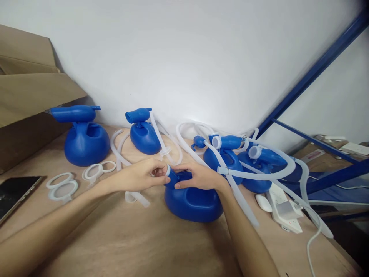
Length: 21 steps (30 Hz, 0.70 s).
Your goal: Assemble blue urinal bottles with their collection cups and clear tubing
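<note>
A blue plastic urinal bottle [196, 206] sits on the wooden table between my forearms. Its short blue neck [172, 178] points left and carries a white ring [168, 170] at the mouth. My left hand [151, 175] pinches that ring between thumb and fingers; some of its fingertips are hidden behind the mouth. My right hand [197, 175] is closed round the neck from the other side, thumb in front and fingers over the top. Just below my left wrist lie a white translucent ring [131, 197] and a short tube piece [142, 199].
Several pale rings [63, 190] and a dark flat device [17, 194] lie at left, before a cardboard box [34, 134]. More blue bottles [86, 144] stand along the wall. Looping white tubes [276, 175], a mouse [263, 202] and a power strip [284, 211] occupy the right, beside blue shelving [314, 75].
</note>
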Available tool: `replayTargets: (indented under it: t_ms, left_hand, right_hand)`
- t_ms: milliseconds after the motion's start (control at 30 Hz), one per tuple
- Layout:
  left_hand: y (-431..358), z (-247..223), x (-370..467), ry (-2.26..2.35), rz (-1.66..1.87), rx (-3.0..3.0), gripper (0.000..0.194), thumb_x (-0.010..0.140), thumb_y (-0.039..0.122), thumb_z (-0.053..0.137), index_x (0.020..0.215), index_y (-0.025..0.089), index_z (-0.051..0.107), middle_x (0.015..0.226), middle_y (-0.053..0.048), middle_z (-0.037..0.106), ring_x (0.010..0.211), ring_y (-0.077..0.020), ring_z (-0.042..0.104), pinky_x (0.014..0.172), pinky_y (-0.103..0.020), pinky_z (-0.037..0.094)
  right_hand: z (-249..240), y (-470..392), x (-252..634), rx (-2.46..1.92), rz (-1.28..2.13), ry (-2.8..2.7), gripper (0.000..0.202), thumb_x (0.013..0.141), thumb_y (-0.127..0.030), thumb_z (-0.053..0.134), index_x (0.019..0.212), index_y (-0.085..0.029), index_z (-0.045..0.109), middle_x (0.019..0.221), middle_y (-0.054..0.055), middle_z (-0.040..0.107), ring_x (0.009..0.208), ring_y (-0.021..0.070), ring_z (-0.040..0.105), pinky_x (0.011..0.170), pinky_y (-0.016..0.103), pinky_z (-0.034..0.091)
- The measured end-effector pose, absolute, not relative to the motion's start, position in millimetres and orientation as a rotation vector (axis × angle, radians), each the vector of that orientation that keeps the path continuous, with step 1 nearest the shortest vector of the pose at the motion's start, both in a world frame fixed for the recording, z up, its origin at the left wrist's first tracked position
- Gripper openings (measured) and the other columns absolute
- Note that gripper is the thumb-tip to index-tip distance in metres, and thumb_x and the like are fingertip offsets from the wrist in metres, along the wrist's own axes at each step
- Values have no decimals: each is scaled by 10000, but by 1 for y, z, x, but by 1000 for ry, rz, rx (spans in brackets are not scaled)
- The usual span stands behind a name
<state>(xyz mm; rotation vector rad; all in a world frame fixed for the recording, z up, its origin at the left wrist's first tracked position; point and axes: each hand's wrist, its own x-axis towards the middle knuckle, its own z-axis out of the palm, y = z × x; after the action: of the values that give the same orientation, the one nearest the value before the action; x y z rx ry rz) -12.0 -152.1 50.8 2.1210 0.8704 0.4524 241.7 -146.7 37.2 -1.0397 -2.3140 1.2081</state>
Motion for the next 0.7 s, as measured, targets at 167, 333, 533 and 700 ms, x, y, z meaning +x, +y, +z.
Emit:
replayTargets:
  t_ms: [167,333,533,700]
  left_hand:
    - [-148,47,-10,837,426,2070,406,883,473,663,655,198,469,609,45,421,590,-119,378,563,-268,321]
    - [-145,46,-7,803,411,1995,414,859,462,689,628,191,477,597,40,417,580,-114,366,552,-269,298]
    - [-148,82,-43,810,492,1836,371,866,484,673,657,192,583,619,-6,549,613,-145,491,579,-278,373]
    - [-168,79,-63,1067,293,2307,284,914,453,637,758,227,710,703,-18,667,633,-174,591,604,-277,435]
  right_hand:
    - [39,-146,242,-1041,1105,-2408,438,804,-455,880,1200,-285,804,1141,-14,826,1149,275,741,1070,398,569]
    - [42,-148,243,-1051,1070,-2434,441,802,-461,882,1204,-293,811,1148,-9,827,1153,285,741,1076,399,564]
    - [47,-149,245,-1001,1154,-2463,562,767,-422,917,1300,-317,777,1290,-14,798,1268,293,711,1178,423,513]
    - [46,-148,244,-1015,1239,-2394,582,746,-386,930,1302,-310,776,1283,-4,802,1250,293,727,1149,437,551]
